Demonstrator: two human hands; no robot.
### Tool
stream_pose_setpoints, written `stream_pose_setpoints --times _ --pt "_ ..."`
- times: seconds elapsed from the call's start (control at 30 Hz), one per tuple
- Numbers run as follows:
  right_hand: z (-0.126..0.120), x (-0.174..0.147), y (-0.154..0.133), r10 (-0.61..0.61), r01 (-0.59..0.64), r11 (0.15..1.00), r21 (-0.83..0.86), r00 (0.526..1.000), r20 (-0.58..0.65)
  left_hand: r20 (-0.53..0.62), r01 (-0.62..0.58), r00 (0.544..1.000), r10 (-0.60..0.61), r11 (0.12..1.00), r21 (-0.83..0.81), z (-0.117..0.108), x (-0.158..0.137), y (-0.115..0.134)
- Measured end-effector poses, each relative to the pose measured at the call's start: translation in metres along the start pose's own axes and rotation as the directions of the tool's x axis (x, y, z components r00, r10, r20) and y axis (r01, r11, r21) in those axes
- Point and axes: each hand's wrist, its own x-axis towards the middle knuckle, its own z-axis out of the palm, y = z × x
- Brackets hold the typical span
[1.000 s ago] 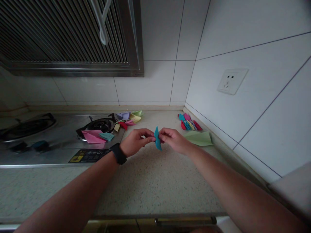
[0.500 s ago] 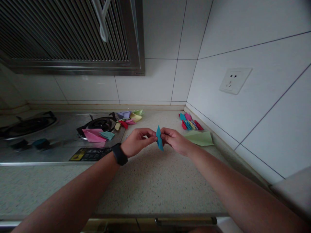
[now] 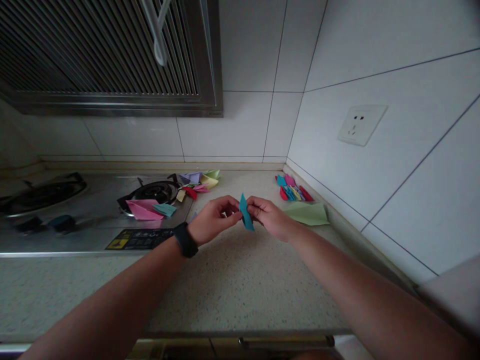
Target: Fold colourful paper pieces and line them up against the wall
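Left hand and right hand both pinched narrow on the blue folded paper, tilted, held above the counter between them. Fingertips partly hidden and light dim, so can't make out the fold layers. To shape it well, I'd keep the pinch light, line up edges first, then press creases from the middle outward. No container holding the pieces: small colored folds loose by the right wall, pale green sheet nearer, pink folded paper on the stove.
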Motion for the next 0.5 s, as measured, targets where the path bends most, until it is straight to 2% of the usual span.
stream_pose_setpoints --times 0.13,0.23,0.37,0.5 --pt "0.0009 0.0018 0.0023 -0.027 0.02 0.993 -0.116 0.998 -0.064 0.025 0.032 0.999 -0.036 0.988 0.151 0.0014 0.0013 0.0004" --pt "0.0009 0.0017 0.0024 -0.04 0.028 0.984 -0.178 0.997 -0.067 0.039 0.043 0.998 -0.052 0.975 0.217 0.0025 0.0009 0.0016" --pt "0.0017 0.0011 0.0003 -0.038 0.026 0.983 -0.182 0.997 -0.061 0.074 0.031 0.996 -0.057 0.95 0.311 0.0035 -0.0006 0.0046" --pt "0.0029 0.0007 0.0005 0.022 -0.027 0.991 -0.129 0.999 -0.041 0.128 -0.031 0.992 -0.009 0.951 0.309 0.0042 -0.0029 0.0074"
